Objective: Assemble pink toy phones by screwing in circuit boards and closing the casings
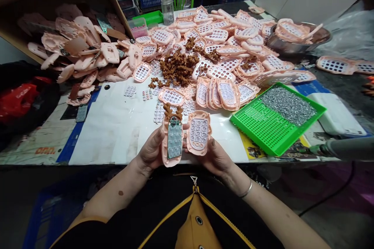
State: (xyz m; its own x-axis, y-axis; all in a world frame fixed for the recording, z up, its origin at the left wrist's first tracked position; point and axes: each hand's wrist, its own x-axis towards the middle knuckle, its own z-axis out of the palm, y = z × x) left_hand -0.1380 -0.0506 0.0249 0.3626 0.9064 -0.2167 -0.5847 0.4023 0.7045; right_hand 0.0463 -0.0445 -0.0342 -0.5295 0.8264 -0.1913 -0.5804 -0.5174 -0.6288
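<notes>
My left hand (152,148) is closed around a pink toy phone half-shell (165,155). Inside that shell lie a green circuit board with a translucent grey keypad (175,140) and, at its top end, a brown antler-shaped piece (172,112). Close beside it, my right hand (217,158) grips a pink front shell (199,132), its inner side with pale keys facing me. Both halves are apart, held above the table's near edge. Just beyond them are another front shell (172,96) and loose key sheets (160,112).
A tilted cardboard box (117,11) spills pink shells at left. Brown pieces (179,68) sit amid piled front shells (219,72). At right are a green tray (254,134) of screws (288,103), a metal bowl (288,46) and a grey cylindrical tool (344,148).
</notes>
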